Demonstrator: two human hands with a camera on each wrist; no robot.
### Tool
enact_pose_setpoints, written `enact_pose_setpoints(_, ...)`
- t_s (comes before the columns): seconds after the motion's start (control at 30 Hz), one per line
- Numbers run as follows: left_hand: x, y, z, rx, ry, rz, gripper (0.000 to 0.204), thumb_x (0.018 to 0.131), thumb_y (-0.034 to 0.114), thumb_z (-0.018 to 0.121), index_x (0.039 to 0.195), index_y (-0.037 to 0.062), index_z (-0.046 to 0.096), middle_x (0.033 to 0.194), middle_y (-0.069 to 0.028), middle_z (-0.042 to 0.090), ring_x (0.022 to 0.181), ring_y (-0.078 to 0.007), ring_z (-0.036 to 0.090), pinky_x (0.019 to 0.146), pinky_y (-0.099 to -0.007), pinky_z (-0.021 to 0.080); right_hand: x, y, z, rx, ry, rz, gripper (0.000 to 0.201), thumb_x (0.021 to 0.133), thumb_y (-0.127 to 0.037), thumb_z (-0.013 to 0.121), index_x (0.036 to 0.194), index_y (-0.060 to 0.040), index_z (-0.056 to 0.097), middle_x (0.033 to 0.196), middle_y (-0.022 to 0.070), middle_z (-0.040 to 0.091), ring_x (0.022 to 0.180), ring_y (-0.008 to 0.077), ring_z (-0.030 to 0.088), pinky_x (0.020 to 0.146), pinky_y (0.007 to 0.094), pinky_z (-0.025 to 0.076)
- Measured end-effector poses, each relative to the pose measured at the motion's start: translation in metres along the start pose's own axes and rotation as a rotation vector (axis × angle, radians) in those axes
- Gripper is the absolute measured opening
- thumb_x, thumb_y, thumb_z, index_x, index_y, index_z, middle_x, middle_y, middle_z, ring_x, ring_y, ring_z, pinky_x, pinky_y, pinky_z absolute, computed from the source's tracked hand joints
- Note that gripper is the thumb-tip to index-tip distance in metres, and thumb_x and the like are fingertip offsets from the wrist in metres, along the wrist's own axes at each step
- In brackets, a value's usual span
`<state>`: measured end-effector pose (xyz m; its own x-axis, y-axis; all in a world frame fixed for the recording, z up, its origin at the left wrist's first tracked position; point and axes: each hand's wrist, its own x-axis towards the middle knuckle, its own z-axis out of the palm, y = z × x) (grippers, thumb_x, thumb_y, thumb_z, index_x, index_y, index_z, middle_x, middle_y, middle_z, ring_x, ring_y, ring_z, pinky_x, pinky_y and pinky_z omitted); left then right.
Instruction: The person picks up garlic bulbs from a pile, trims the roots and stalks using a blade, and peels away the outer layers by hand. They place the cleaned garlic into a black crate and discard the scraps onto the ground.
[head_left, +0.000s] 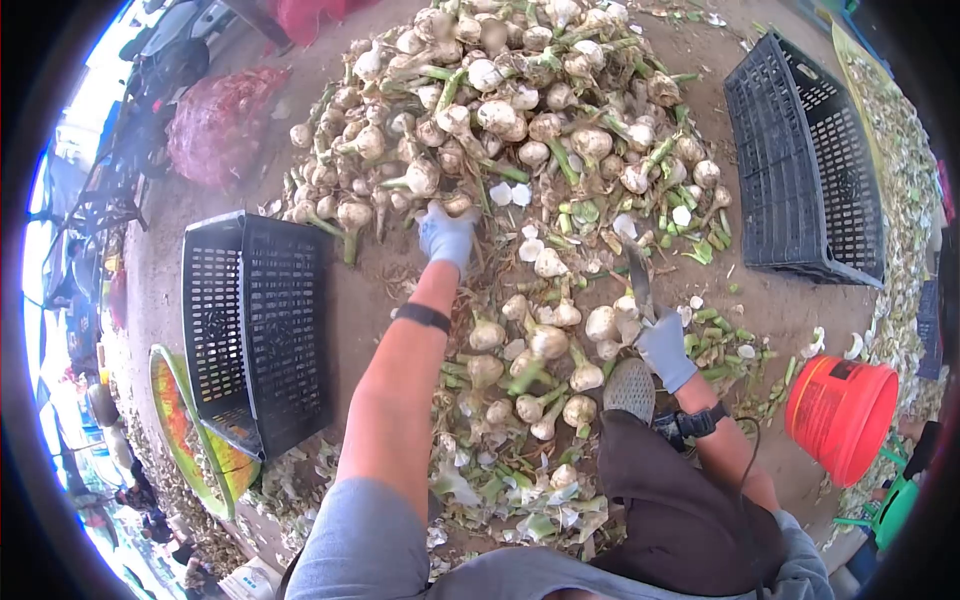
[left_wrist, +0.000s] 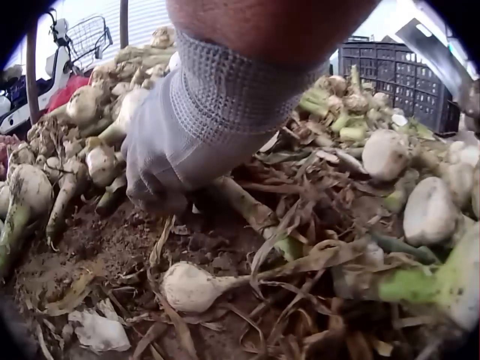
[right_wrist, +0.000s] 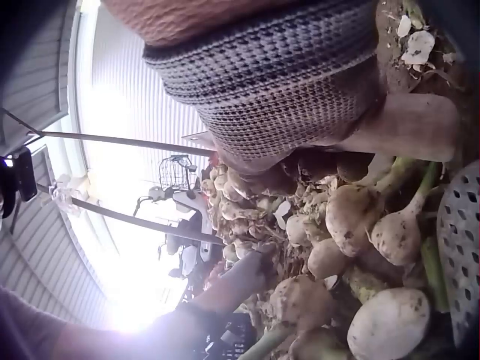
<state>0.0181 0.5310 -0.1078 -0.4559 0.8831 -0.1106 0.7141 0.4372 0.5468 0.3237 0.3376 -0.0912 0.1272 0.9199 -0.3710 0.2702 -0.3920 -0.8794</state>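
My gloved left hand reaches to the near edge of a large heap of garlic. Its fingers curl down at a garlic bulb, which shows between thumb and fingers in the head view. In the left wrist view the gloved fingers hide most of what they hold, and a stem lies right beside them. My gloved right hand grips a knife by its wooden handle, blade pointing away from me. Loose garlic bulbs with green stems lie between my arms.
Black plastic crates stand at left and right. An orange-red bucket is at the right. Cut stems and peelings litter the ground. My shoe is close by the right hand. A pink mesh sack lies at far left.
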Motion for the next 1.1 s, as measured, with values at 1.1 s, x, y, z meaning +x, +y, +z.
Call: enact_pose_setpoints(1.1, -0.191, 0.067, -0.111, -0.65, -0.325, 0.58, 0.044, 0.068, -0.003, 0.065, 0.108, 0.0036, 0.049, 0.096, -0.0075, 0.054, 0.081, -0.0187, 0.057, 0.075, -0.0317, 0.049, -0.046, -0.09, 0.013, 0.001, 0.113, -0.243, 0.019, 0.074, -0.012, 0.071, 0.075, 0.0007, 0.057, 0.063, 0.0113, 0.053, 0.058, 0.0159, 0.045, 0.054, 0.0307, 0.04)
